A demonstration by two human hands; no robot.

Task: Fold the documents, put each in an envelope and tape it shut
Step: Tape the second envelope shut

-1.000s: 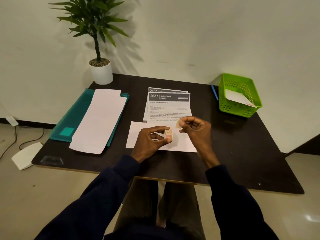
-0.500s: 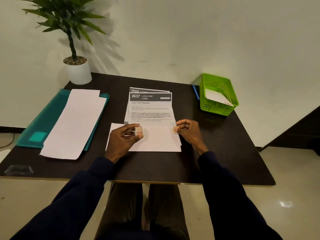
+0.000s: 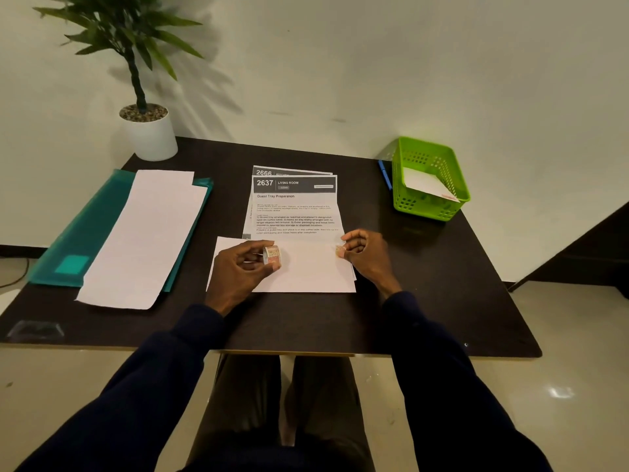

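A dark table (image 3: 425,284) fills the view. On its left side lies a teal folder (image 3: 85,233) with long white sheets (image 3: 146,240) on top, and a potted plant (image 3: 149,134) stands at the far left corner. In the middle lie the printed documents (image 3: 296,212), the top one headed "2637 LIVING ROOM", with another marked "2666" showing from beneath its far edge. A white envelope (image 3: 306,270) lies flat at their near edge, overlapping it. At the far right stands a green basket (image 3: 422,207) holding another white envelope (image 3: 425,183), with a blue pen (image 3: 384,173) just beside it. The left hand (image 3: 238,270) rests on the near envelope, its fingers and thumb curled round a small patterned tape roll (image 3: 272,255). The right hand (image 3: 367,253), over the envelope's right end, pinches a short piece of tape (image 3: 340,251) at its fingertips.
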